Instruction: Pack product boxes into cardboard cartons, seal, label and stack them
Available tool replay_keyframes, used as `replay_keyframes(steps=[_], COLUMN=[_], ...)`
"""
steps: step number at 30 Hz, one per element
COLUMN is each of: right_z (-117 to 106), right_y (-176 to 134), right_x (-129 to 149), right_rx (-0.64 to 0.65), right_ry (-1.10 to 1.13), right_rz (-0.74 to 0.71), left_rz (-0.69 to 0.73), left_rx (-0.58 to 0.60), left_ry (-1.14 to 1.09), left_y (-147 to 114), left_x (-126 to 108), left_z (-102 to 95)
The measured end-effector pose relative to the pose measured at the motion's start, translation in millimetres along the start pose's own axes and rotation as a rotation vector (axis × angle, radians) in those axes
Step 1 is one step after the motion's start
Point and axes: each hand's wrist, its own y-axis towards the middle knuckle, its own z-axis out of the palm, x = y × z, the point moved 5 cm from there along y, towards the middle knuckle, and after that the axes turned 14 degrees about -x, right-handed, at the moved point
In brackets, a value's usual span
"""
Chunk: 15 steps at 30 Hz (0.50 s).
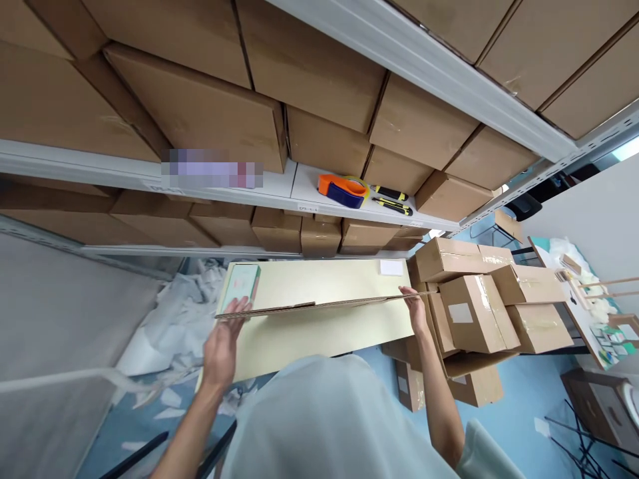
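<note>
A flattened cardboard box [324, 305] stands edge-on over the pale tabletop [284, 346], so its top edge shows as a long thin line. My left hand [223, 342] grips its left end, fingers over the far side. At the right end, my right hand [414, 309] pinches the same cardboard between thumb and fingers. Just beyond my left fingers lies a green and white box [242, 285]. A small white card or paper pad [391, 267] rests near the table's far right corner.
Shelves of cardboard boxes [329, 133] rise in front. An orange and blue tape dispenser [343, 191] and yellow-black cutter knives [393, 205] lie on a shelf ledge. Stacked cartons [479, 313] crowd the right side. Crumpled white wrapping [174, 319] heaps at left.
</note>
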Motion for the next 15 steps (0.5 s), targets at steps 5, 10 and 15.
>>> replay_keyframes(steps=[5, 10, 15], right_z=[1.1, 13.3, 24.5], right_y=[5.1, -1.7, -13.6], right_x=[62.9, 109.2, 119.0], right_rx=[0.111, 0.091, 0.008], right_ry=[0.0, -0.149, -0.236], right_rz=[-0.082, -0.132, -0.107], left_rz=[0.13, 0.177, 0.008], left_rx=[0.041, 0.059, -0.017], left_ry=[-0.008, 0.138, 0.115], left_y=[6.4, 7.1, 1.6], left_x=[-86.7, -131.4, -135.4], left_z=[13.6, 44.8, 48.8])
